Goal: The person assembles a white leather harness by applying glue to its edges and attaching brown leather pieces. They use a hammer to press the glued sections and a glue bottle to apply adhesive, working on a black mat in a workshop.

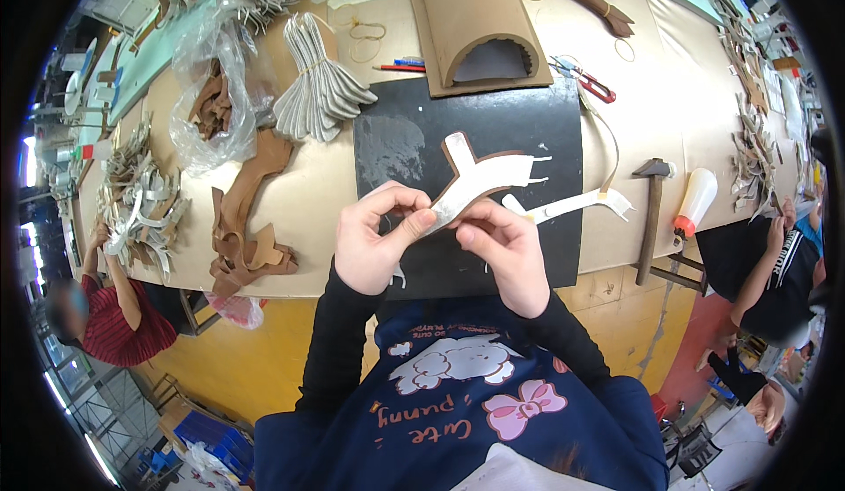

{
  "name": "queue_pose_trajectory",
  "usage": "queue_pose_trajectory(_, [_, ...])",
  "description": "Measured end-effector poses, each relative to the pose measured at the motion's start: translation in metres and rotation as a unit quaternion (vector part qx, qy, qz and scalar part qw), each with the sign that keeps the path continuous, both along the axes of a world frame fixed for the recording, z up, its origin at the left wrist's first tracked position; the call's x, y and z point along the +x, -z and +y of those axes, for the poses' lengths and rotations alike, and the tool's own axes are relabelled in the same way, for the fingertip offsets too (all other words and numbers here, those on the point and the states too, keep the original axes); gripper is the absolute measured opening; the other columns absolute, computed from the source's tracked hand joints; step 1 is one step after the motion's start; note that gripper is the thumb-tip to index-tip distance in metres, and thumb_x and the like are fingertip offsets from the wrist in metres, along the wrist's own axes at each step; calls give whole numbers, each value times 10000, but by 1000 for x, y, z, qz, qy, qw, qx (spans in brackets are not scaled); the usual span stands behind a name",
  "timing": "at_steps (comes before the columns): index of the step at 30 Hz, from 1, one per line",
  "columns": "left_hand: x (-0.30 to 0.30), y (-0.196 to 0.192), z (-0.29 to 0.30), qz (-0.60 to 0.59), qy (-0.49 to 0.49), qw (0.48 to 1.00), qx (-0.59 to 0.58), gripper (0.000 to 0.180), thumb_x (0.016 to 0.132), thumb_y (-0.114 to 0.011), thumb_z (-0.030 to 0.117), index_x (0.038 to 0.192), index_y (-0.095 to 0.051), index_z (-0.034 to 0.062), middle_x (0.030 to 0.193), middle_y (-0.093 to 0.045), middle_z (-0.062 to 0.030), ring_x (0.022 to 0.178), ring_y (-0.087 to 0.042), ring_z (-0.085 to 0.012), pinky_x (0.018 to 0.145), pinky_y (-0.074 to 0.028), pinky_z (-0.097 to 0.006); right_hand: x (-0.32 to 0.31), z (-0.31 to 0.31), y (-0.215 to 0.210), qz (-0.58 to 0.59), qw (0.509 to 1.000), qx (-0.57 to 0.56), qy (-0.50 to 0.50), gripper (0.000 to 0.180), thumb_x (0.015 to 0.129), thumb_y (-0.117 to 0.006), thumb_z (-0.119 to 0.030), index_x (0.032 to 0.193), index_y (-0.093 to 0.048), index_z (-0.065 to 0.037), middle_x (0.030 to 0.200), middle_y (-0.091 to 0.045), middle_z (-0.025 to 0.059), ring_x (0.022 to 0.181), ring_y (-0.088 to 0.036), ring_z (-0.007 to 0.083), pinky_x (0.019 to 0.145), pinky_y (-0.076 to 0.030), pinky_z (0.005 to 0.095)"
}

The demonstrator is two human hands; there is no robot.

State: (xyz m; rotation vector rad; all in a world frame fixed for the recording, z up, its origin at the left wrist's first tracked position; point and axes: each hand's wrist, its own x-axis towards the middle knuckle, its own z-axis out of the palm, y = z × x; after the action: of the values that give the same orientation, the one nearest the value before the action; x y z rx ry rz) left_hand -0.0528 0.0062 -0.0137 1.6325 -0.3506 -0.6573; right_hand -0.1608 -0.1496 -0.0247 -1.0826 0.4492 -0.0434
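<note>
A wide beige workbench [317, 187] is carrying a black rectangular cutting mat [493, 130], placed centrally under the hands as a work surface. Above it, the left hand [377, 240] and right hand [503, 249] are both pinching a flat Y-shaped brown-edged leather piece [480, 178], lifting it close for handling. A wooden-handled hammer [652, 214] is lying within reach.

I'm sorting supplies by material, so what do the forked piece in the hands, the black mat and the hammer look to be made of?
Forked piece: probably leather or leather-like sheet, pale matte face with a brown edge, flexing between the left hand and right hand.
Black mat: likely rubber or plastic, dull, with greyish smears.
Hammer: wooden-looking brown handle, dark head, presumably metal.
</note>
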Motion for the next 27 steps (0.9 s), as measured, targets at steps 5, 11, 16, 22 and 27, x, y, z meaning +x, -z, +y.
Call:
queue_pose_trajectory(5, [-4, -20, -8, 36, -4, 997, -65, 130, 940, -702, 69, 1014, -697, -38, 948, -648, -49, 902, -626, -114, 836, -498, -266, 10, -4, -13, -35, 986, -153, 48, 105, 888, -748, -30, 936, -715, 57, 913, -660, 55, 804, -598, 85, 743, -465, 240])
queue_pose_trajectory(11, [-7, -33, -16, -16, -12, 997, -81, 116, 914, -729, 33, 993, -714, -50, 926, -643, -54, 832, -642, -111, 747, -519, -236, 8, -6, -22, -87, 966, -229, 78, 124, 816, -802, -48, 889, -738, 29, 873, -711, 114, 806, -665, 184, 733, -497, 294])
queue_pose_trajectory(16, [-10, -40, -22, -53, -21, 996, -67, 99, 905, -737, 25, 975, -720, -44, 906, -646, -56, 804, -638, -106, 723, -515, -239, 6, -7, -24, -75, 972, -200, 100, 129, 817, -802, -38, 891, -735, 44, 881, -720, 103, 818, -666, 158, 725, -496, 279])
queue_pose_trajectory(22, [-14, -43, -33, -42, -88, 987, -131, 110, 908, -731, 24, 998, -721, -38, 951, -679, -73, 806, -641, -111, 753, -511, -241, 4, -15, -44, -127, 970, -199, 52, 131, 851, -742, 40, 969, -726, 94, 981, -708, 113, 901, -664, 151, 795, -519, 275])
queue_pose_trajectory(27, [-10, -48, -33, -249, -94, 960, -92, 220, 942, -711, 63, 1132, -699, -46, 1054, -704, -80, 900, -670, -132, 808, -527, -250, 21, -15, -63, -143, 960, -222, 89, 139, 820, -765, 17, 950, -729, 50, 988, -703, 113, 877, -678, 177, 772, -519, 278])
